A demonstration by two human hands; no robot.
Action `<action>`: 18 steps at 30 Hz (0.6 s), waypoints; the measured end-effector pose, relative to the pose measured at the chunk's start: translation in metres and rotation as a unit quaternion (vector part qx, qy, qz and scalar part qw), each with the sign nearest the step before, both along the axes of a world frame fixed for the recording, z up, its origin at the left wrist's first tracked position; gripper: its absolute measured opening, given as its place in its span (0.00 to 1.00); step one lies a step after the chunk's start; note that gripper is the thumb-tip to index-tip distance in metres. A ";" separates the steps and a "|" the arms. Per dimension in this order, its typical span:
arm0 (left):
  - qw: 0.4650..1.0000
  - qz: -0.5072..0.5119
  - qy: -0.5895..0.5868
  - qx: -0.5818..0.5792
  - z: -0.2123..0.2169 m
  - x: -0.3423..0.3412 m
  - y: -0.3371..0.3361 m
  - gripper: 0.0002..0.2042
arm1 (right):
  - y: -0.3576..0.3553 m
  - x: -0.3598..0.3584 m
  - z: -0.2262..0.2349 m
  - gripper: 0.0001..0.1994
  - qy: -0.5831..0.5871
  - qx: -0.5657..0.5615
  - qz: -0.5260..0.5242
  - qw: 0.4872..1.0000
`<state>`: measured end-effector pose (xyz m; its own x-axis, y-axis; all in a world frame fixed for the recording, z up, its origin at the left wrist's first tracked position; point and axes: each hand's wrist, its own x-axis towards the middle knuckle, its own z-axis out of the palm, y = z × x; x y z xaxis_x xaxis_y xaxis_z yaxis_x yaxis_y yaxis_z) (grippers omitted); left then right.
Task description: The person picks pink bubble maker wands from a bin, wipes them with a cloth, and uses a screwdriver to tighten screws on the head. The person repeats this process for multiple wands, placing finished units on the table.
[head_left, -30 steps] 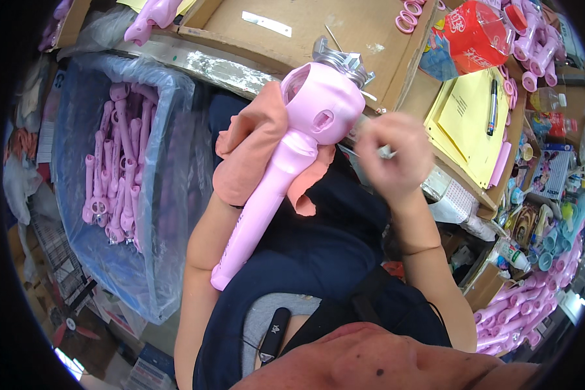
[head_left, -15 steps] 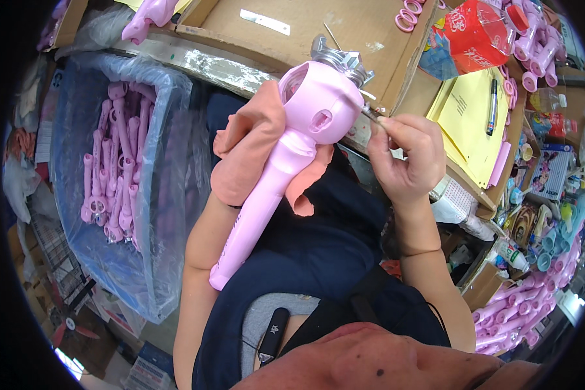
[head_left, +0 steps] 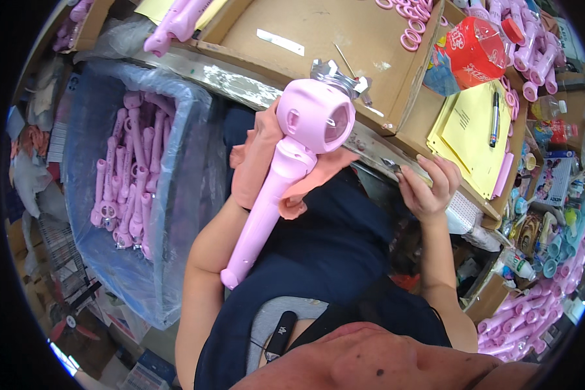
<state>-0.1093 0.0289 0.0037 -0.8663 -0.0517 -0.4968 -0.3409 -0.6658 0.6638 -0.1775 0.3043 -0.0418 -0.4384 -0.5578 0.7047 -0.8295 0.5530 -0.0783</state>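
A pink toy wand with a round hollow head and a silver crown-like top slants across my lap, its handle pointing toward my body. My left hand is wrapped round the wand's neck through a salmon-coloured cloth, which covers most of the fingers. A clear round window in the head faces right. To the right of the wand, by the table's edge, my right hand pinches a small thin metal-tipped tool between thumb and forefinger, apart from the wand. The other fingers are loosely bent.
At left stands a bin lined with blue plastic, holding several pink wands. A cardboard tray ahead holds pink rings. To the right are a red-labelled bottle, yellow sheets and a pen.
The wand has turned in my left hand, bringing its window round to the right. My right hand has drawn away from the wand's head, down and to the right, with the small tool.
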 end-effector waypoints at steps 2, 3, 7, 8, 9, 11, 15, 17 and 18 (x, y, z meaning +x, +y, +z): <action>0.998 -0.047 0.029 0.041 0.001 0.000 -0.004 0.17 | 0.020 0.003 -0.016 0.10 0.027 0.070 -0.040 0.996; 0.998 -0.046 0.033 0.038 0.003 0.001 -0.003 0.17 | 0.030 0.005 -0.022 0.10 0.012 0.079 -0.074 0.994; 0.999 -0.001 0.032 -0.019 0.014 0.007 0.001 0.16 | 0.041 0.010 -0.028 0.15 -0.015 0.089 -0.114 0.989; 0.999 0.012 0.027 -0.034 0.018 0.008 0.002 0.16 | 0.033 0.013 -0.025 0.16 -0.021 0.083 -0.124 0.989; 0.995 0.031 0.062 -0.070 0.021 0.011 0.003 0.16 | 0.022 0.015 -0.020 0.18 -0.026 0.065 -0.132 0.989; 0.997 0.035 0.005 -0.074 0.025 0.016 0.005 0.15 | -0.013 0.020 -0.009 0.23 -0.069 -0.027 -0.090 0.993; 0.968 0.046 0.060 -0.238 0.020 0.033 0.009 0.22 | -0.101 0.022 0.019 0.30 -0.050 0.012 0.151 0.987; 0.981 0.055 0.069 -0.171 0.016 0.041 0.003 0.30 | -0.128 0.002 0.033 0.30 -0.058 -0.020 0.115 0.991; 0.993 0.057 0.069 -0.075 0.015 0.045 -0.002 0.35 | -0.139 -0.005 0.038 0.30 -0.058 -0.046 0.060 0.995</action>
<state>-0.0640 0.0266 0.0185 -0.9098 -0.2175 -0.3535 -0.1688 -0.5842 0.7938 -0.1827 0.1651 -0.0034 -0.4536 -0.5465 0.7040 -0.8718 0.4361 -0.2232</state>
